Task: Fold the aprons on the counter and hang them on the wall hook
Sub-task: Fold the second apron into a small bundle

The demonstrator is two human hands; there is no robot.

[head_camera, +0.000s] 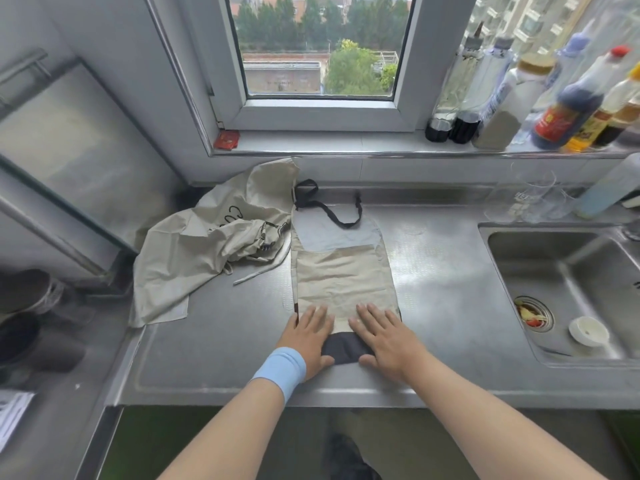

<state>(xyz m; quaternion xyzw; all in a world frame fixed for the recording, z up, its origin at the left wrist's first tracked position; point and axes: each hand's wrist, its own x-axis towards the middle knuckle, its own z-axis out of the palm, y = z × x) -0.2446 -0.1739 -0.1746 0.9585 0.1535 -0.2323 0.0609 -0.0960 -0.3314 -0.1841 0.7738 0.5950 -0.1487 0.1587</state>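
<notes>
A crumpled beige apron (194, 258) is left unfolded at the counter's (443, 278) left. The folded apron (343, 271) is pressed flat by the left hand (310, 337) and right hand (384, 336), fingers straight, presumably to set creases.

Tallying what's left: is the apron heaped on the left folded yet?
Not folded: the beige apron lies crumpled in a loose heap on the counter.

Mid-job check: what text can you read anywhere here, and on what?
"CU", black print on the crumpled apron; the rest is lost in folds.
Red label on the dark sauce bottle: too blurred.
Print on the glass jug: too faint.
Red packet: unreadable.
</notes>
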